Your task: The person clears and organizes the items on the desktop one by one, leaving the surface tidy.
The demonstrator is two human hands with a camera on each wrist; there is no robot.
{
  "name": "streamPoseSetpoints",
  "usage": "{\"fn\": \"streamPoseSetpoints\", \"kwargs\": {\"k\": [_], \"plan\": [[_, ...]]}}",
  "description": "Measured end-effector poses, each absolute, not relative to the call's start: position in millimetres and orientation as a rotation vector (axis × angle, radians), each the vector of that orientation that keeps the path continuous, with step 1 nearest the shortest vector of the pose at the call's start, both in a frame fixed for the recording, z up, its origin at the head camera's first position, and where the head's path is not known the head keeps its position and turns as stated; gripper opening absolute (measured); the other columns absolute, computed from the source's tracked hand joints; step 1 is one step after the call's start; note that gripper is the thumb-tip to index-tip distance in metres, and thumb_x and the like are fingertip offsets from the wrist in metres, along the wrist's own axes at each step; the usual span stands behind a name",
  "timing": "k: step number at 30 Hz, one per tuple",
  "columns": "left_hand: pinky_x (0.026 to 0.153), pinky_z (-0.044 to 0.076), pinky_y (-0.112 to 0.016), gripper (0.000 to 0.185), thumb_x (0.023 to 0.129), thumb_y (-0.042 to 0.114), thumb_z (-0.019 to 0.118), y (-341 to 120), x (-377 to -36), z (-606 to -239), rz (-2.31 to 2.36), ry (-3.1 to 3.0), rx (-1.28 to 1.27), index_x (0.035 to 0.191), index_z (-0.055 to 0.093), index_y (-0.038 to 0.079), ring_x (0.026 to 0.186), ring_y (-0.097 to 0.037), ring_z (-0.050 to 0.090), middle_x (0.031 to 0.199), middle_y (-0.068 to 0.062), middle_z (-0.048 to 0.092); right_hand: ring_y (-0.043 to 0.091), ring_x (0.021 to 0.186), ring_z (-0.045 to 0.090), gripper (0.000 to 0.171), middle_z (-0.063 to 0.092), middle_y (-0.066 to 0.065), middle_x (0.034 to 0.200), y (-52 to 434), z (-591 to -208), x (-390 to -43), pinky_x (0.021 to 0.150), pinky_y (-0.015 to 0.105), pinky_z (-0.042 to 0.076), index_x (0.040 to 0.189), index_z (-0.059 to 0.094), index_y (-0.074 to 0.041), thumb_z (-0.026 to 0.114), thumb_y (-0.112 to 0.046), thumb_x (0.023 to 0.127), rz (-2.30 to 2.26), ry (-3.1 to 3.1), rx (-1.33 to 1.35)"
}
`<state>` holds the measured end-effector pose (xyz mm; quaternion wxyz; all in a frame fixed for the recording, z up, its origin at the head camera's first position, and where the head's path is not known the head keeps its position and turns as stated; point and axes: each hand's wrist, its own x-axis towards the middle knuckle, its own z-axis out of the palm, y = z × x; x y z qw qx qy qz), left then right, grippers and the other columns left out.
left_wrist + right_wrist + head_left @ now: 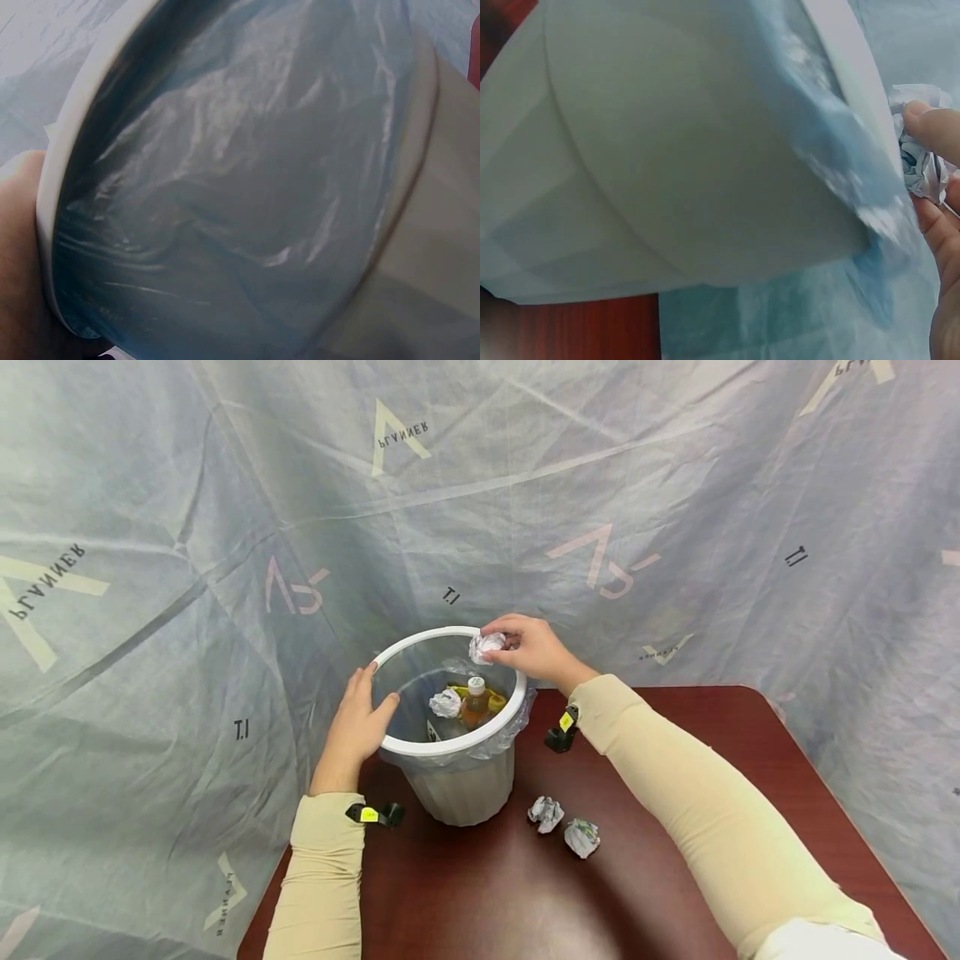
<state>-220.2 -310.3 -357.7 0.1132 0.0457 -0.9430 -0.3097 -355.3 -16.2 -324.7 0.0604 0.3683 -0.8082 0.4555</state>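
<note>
I see the right hand over the far rim of the bin, fingers and thumb pinched on a crumpled paper ball, held just above the opening. The right wrist view confirms it: fingertips clamped on the wad right beside the white rim. Left hand steadies the bin at its left rim, thumb hooked inside, fingers straight and together against the outside wall. My read on progress: partway. One paper ball already lies inside, next to an amber bottle with a white cap and something yellow behind it. Two more wads sit on the table just in front of the bin, toward the near edge, close together but apart. So one in, one in hand, two left. Materials: bin is smooth grey plastic, tapered and faintly ribbed, with a white ring rim; thin clear liner, wrinkled and glossy, spills over the rim. Table is dark red wood-grain, semi-gloss. Paper is tightly scrunched, white with grey print. Creased grey fabric backdrop sits behind.
</note>
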Motion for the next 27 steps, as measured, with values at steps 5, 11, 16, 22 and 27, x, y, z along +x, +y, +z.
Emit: {"fn": "streamPoseSetpoints", "kwargs": {"k": [5, 11, 16, 22, 27], "plan": [[0.118, 0.018, -0.064, 0.073, 0.103, 0.04, 0.046, -309.5, -219.5, -357.6, -0.908, -2.768, 0.141, 0.164, 0.013, 0.018, 0.152, -0.044, 0.014, 0.169, -0.018, 0.006, 0.021, 0.101, 0.069, 0.04, 0.065, 0.004, 0.128, -25.0, -325.6, -349.3, 0.087, 0.036, 0.056, 0.125, 0.073, -0.011, 0.082, -0.02, 0.087, 1.389, -2.491, 1.163], [0.118, 0.018, -0.063, 0.073, 0.103, 0.04, 0.047, -309.1, -219.8, -358.5, -0.913, -2.765, 0.144, 0.164, 0.014, 0.017, 0.152, -0.043, 0.014, 0.169, -0.018, 0.007, 0.021, 0.101, 0.071, 0.041, 0.062, 0.005, 0.132, -31.6, -327.4, -344.0, 0.086, 0.032, 0.057, 0.126, 0.072, -0.011, 0.081, -0.021, 0.087, 1.439, -2.5, 1.225], [0.119, 0.018, -0.063, 0.073, 0.102, 0.039, 0.047, -309.0, -220.4, -359.1, -0.91, -2.764, 0.141, 0.164, 0.014, 0.017, 0.153, -0.043, 0.013, 0.169, -0.018, 0.007, 0.022, 0.11, 0.064, 0.042, 0.061, 0.004, 0.13, -30.9, -329.2, -342.0, 0.09, 0.033, 0.055, 0.128, 0.07, -0.011, 0.08, -0.02, 0.088, 1.513, -2.475, 1.266], [0.118, 0.018, -0.064, 0.072, 0.103, 0.038, 0.047, -309.0, -219.5, -356.5, -0.908, -2.755, 0.133, 0.164, 0.015, 0.014, 0.152, -0.045, 0.014, 0.168, -0.02, 0.007, 0.028, 0.115, 0.06, 0.038, 0.062, 0.008, 0.128, -22.8, -330.1, -343.0, 0.097, 0.038, 0.053, 0.125, 0.07, -0.006, 0.079, -0.014, 0.089, 1.594, -2.31, 1.246], [0.118, 0.018, -0.064, 0.072, 0.103, 0.037, 0.046, -309.3, -220.1, -354.7, -0.887, -2.769, 0.134, 0.164, 0.015, 0.014, 0.151, -0.047, 0.014, 0.168, -0.021, 0.007, 0.036, 0.113, 0.062, 0.035, 0.062, 0.018, 0.126, -4.7, -336.6, -346.4, 0.095, 0.045, 0.054, 0.122, 0.069, 0.002, 0.077, -0.003, 0.089, 1.645, -2.089, 1.134]]}}
